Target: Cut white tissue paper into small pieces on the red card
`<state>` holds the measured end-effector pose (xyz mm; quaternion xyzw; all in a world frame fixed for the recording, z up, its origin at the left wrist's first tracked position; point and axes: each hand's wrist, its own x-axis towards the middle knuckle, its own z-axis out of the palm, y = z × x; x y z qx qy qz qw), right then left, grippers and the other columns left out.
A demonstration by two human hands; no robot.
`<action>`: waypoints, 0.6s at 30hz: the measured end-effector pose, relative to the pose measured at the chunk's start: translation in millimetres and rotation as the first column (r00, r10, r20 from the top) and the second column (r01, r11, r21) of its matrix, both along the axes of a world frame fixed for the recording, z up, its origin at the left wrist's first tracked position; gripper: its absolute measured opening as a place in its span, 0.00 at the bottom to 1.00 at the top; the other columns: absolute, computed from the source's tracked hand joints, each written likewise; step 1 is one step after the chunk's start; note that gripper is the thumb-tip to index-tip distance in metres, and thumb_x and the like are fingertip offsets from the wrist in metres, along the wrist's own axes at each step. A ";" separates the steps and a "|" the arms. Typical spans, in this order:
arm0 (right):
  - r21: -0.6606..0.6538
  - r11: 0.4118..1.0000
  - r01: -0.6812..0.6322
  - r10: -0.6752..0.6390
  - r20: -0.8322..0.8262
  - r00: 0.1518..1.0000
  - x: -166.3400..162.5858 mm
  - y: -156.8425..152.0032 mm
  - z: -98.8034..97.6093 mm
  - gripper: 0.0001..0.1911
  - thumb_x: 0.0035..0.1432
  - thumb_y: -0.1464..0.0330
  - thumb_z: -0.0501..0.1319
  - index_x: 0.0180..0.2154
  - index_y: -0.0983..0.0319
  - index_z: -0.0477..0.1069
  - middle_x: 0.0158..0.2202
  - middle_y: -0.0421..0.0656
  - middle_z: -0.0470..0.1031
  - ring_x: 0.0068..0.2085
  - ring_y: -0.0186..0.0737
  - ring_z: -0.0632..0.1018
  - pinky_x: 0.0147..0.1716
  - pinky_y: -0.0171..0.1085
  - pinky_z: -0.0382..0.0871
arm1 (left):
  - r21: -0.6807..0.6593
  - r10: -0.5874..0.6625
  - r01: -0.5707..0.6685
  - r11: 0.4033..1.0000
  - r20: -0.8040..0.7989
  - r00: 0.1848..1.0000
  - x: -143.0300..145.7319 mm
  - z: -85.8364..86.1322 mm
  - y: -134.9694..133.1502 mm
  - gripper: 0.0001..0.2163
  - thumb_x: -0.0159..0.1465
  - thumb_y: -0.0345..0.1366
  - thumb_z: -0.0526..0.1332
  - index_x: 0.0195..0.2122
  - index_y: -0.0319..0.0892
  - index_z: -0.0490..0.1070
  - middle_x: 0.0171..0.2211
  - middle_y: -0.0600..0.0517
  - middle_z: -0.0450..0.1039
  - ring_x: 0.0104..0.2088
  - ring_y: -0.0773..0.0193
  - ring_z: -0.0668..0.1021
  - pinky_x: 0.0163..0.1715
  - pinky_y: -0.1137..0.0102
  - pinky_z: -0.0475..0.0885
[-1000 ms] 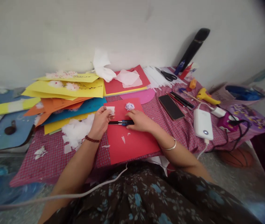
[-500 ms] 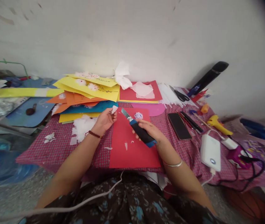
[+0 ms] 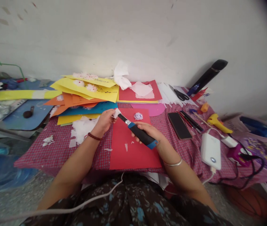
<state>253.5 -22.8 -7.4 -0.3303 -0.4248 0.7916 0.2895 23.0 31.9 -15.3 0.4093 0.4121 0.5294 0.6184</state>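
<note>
My right hand (image 3: 145, 133) is closed around the black-and-blue handle of a utility knife (image 3: 141, 135), its blade slanting up and to the left. Between the fingertips of my left hand (image 3: 106, 121) is a small white piece of paper (image 3: 117, 113), and the blade's tip meets it or overlaps it in view. Under both hands lies a red sheet of paper (image 3: 135, 157), with a few white scraps on it. A small ruffled white-and-purple paper flower (image 3: 138, 116) sits near its top edge.
Yellow cards with paper blossoms (image 3: 93, 88) are stacked at the back left, above loose white paper squares (image 3: 83, 130). To the right are a phone (image 3: 179, 125), pens, scissors (image 3: 181, 94), a yellow glue gun (image 3: 218, 123) and a white power bank (image 3: 211, 150) with cables.
The knife blade has come round to the left and now reaches the white paper in my left hand. Both hands keep their grips, and the camera has shifted slightly.
</note>
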 end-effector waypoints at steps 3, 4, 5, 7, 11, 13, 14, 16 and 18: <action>-0.009 1.000 -0.006 0.005 -0.034 0.999 -0.2 1.3 -1.6 0.19 0.58 0.62 0.61 0.48 0.65 0.67 0.31 0.45 0.81 0.23 0.38 0.81 0.18 0.31 0.74 | 0.054 0.010 -0.005 0.999 -0.088 0.996 1.8 0.8 -0.7 0.11 0.56 0.36 0.62 0.18 0.40 0.67 0.18 0.54 0.64 0.18 0.72 0.66 0.17 0.75 0.59; -0.011 1.000 -0.010 0.010 -0.041 0.999 -0.1 1.7 -2.2 0.19 0.58 0.62 0.61 0.48 0.65 0.67 0.31 0.45 0.81 0.23 0.38 0.81 0.18 0.31 0.74 | 0.070 0.014 -0.006 0.998 -0.112 0.994 2.1 0.5 -0.7 0.11 0.56 0.36 0.61 0.18 0.40 0.67 0.18 0.54 0.65 0.18 0.71 0.66 0.17 0.75 0.59; -0.012 1.000 -0.015 0.014 -0.046 0.999 -0.1 2.1 -2.7 0.18 0.59 0.62 0.61 0.48 0.65 0.66 0.31 0.45 0.81 0.23 0.38 0.81 0.18 0.31 0.74 | 0.086 0.018 -0.007 0.996 -0.133 0.991 2.3 0.0 -0.7 0.11 0.56 0.36 0.61 0.18 0.40 0.67 0.18 0.54 0.65 0.19 0.71 0.66 0.18 0.75 0.59; -0.013 1.000 -0.014 0.013 -0.050 0.999 0.0 2.5 -3.4 0.18 0.60 0.63 0.60 0.48 0.65 0.66 0.32 0.45 0.80 0.24 0.38 0.81 0.18 0.31 0.74 | 0.119 0.029 -0.009 0.993 -0.167 0.985 2.2 -1.4 -0.7 0.11 0.57 0.37 0.60 0.19 0.40 0.67 0.19 0.55 0.65 0.19 0.71 0.66 0.19 0.74 0.60; -0.019 1.000 0.009 -0.010 -0.044 0.999 0.0 2.6 -3.5 0.16 0.62 0.63 0.58 0.49 0.64 0.65 0.32 0.45 0.80 0.24 0.37 0.80 0.18 0.31 0.74 | 0.173 0.034 0.006 0.985 -0.223 0.974 1.3 -4.5 -2.2 0.12 0.59 0.38 0.60 0.20 0.41 0.66 0.20 0.56 0.64 0.21 0.71 0.66 0.21 0.74 0.60; -0.022 1.000 0.006 -0.007 -0.038 0.999 -0.1 2.7 -3.0 0.15 0.63 0.64 0.58 0.49 0.64 0.65 0.32 0.45 0.80 0.24 0.37 0.80 0.18 0.31 0.74 | 0.192 0.023 0.025 0.981 -0.244 0.970 1.4 -5.5 -3.7 0.13 0.61 0.39 0.60 0.21 0.41 0.66 0.20 0.56 0.64 0.21 0.70 0.66 0.22 0.74 0.60; -0.023 1.000 0.004 -0.005 -0.035 0.999 -0.2 2.8 -2.8 0.14 0.63 0.64 0.57 0.49 0.64 0.65 0.32 0.45 0.80 0.24 0.37 0.80 0.18 0.31 0.74 | 0.198 0.015 0.036 0.979 -0.252 0.968 1.6 -5.9 -4.6 0.13 0.61 0.39 0.60 0.21 0.41 0.67 0.20 0.55 0.64 0.21 0.70 0.66 0.22 0.74 0.60; -0.019 1.000 -0.002 0.002 -0.029 1.000 -0.4 3.3 -2.4 0.14 0.64 0.64 0.57 0.48 0.64 0.65 0.31 0.45 0.80 0.24 0.37 0.80 0.19 0.31 0.74 | 0.206 -0.004 0.060 0.977 -0.259 0.966 2.6 -6.1 -6.2 0.14 0.62 0.40 0.60 0.21 0.41 0.67 0.20 0.55 0.64 0.22 0.70 0.66 0.23 0.74 0.61; -0.017 1.000 -0.007 0.007 -0.026 1.000 -0.5 3.8 -2.4 0.13 0.64 0.64 0.57 0.48 0.64 0.65 0.31 0.44 0.80 0.24 0.37 0.80 0.19 0.32 0.74 | 0.206 -0.024 0.078 0.975 -0.253 0.967 4.0 -5.8 -7.5 0.14 0.63 0.40 0.59 0.22 0.40 0.68 0.21 0.55 0.65 0.22 0.69 0.67 0.24 0.73 0.62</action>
